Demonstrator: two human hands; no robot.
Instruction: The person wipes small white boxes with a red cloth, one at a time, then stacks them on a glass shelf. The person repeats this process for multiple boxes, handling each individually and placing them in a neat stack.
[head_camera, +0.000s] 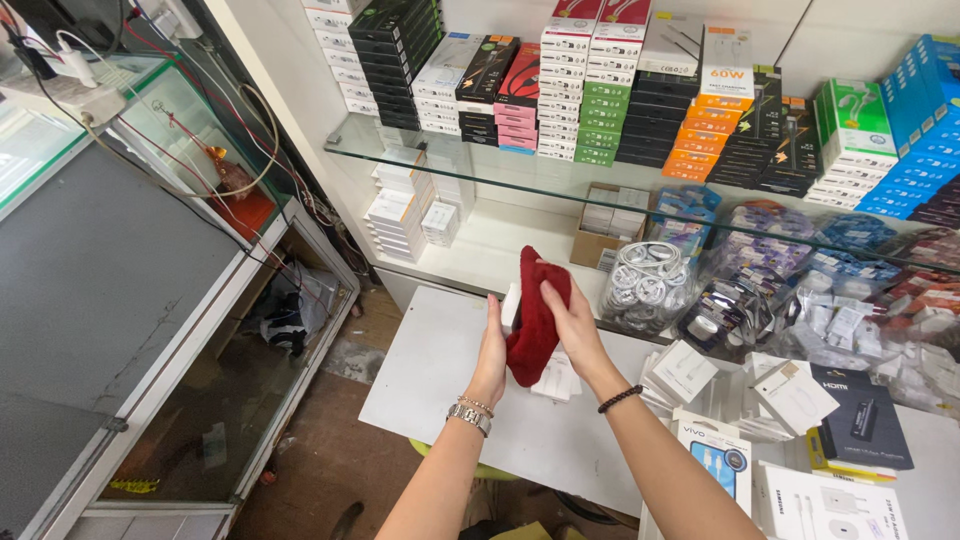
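Between both hands (530, 335), red cloth (533, 315)

Centre frame, both hands meet over the tabletop (430, 370), cloth (533, 320) between them; small boxes (760, 400) lie lower right, a glass shelf (520, 175) of stacked boxes runs above, perhaps cable bundles (645, 285) just right.

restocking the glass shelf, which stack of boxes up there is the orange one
The orange stack stands right of middle on the glass shelf, between black stacks, a white box on top. The others are white, black, pink, green or blue.
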